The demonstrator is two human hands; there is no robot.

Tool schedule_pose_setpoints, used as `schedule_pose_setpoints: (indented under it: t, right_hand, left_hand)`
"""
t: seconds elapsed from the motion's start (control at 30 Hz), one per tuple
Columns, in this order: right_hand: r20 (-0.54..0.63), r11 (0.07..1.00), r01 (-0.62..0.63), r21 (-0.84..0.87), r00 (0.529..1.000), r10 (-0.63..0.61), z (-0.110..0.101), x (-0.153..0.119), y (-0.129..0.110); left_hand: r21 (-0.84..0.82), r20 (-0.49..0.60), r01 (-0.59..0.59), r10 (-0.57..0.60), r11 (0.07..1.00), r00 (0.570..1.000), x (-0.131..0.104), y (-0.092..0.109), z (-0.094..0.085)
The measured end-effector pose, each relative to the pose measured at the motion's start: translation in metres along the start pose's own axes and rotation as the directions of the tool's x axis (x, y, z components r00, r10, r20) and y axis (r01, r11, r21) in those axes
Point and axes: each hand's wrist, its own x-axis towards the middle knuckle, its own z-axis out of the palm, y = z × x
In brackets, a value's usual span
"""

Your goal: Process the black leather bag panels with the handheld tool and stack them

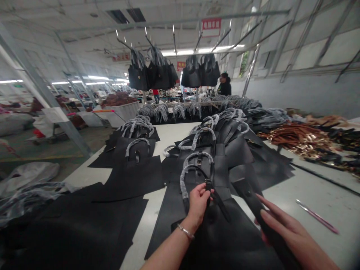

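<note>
My left hand (199, 204), with a bracelet at its wrist, pinches a black strap with a buckle (208, 183) over a black bag panel (168, 210). A handle wrapped in clear plastic (183, 180) arches from the panel beside that hand. At the right, my right hand (281, 221) is closed around a long flat black strap (249, 198), between thumb and fingers. The strap's far end points up and forward, and its near part runs out of the bottom of the view.
A pink-handled tool (317, 216) lies on the white table (305, 195) at the right. Black panels (135, 176) cover the left side. Brown straps (295, 137) are heaped at the back right. Bags (160, 75) hang overhead; a person (224, 85) is beyond.
</note>
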Motion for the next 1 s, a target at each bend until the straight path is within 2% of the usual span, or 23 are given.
schedule_pose_setpoints:
  t: [0.17, 0.23, 0.3, 0.37, 0.5, 0.6, 0.67, 0.73, 0.8, 0.83, 0.9, 0.97, 1.0]
  right_hand:
    - [0.209, 0.994, -0.102, 0.047, 0.974, 0.09, 0.019, 0.012, -0.002]
    - [0.248, 0.989, -0.13, 0.065, 0.962, 0.11, 0.024, 0.016, -0.004]
    - [0.224, 0.989, -0.119, 0.083, 0.97, 0.098, 0.026, 0.019, -0.006]
    - [0.197, 0.99, -0.112, 0.088, 0.976, 0.093, 0.025, 0.02, -0.006]
    - [0.283, 0.986, -0.153, 0.065, 0.951, 0.128, 0.024, 0.018, -0.002]
    - [0.201, 0.989, -0.113, 0.092, 0.975, 0.093, 0.024, 0.017, -0.002]
    - [0.126, 0.991, -0.077, 0.108, 0.99, 0.063, 0.02, 0.015, -0.004]
    - [0.091, 0.993, -0.062, 0.103, 0.994, 0.053, 0.013, 0.012, -0.004]
    - [0.076, 0.994, -0.068, 0.086, 0.995, 0.061, 0.004, 0.007, 0.0]
    - [0.067, 0.994, -0.074, 0.076, 0.995, 0.069, 0.001, 0.003, 0.003]
    - [0.053, 0.993, -0.093, 0.067, 0.995, 0.09, -0.004, -0.005, 0.01]
    - [0.055, 0.99, -0.117, 0.073, 0.992, 0.113, -0.006, -0.013, 0.017]
    - [0.064, 0.988, -0.131, 0.078, 0.99, 0.127, -0.005, -0.017, 0.02]
  left_hand:
    - [0.088, 0.153, -0.051, 0.037, 0.995, 0.987, -0.004, -0.003, 0.005]
    - [0.127, 0.224, -0.08, 0.05, 0.989, 0.973, -0.006, -0.003, 0.005]
    - [0.169, 0.238, -0.082, 0.04, 0.982, 0.971, -0.007, -0.003, 0.005]
    - [0.188, 0.205, -0.06, 0.02, 0.98, 0.979, -0.009, -0.001, 0.005]
    - [0.198, 0.202, -0.076, 0.035, 0.977, 0.979, -0.008, 0.002, 0.008]
    - [0.254, 0.2, -0.09, 0.039, 0.963, 0.979, -0.008, 0.0, 0.01]
    - [0.378, 0.179, -0.199, 0.14, 0.904, 0.974, -0.012, -0.001, 0.009]
    - [0.551, 0.186, -0.353, 0.3, 0.756, 0.935, -0.02, -0.003, 0.005]
    - [0.661, 0.242, -0.425, 0.36, 0.618, 0.901, -0.033, -0.006, 0.0]
    - [0.676, 0.259, -0.415, 0.331, 0.609, 0.907, -0.04, -0.009, -0.003]
    - [0.643, 0.245, -0.301, 0.182, 0.704, 0.952, -0.053, -0.017, -0.007]
    - [0.548, 0.174, -0.081, -0.02, 0.832, 0.984, -0.064, -0.029, -0.01]
    - [0.481, 0.134, 0.032, -0.11, 0.876, 0.985, -0.068, -0.035, -0.011]
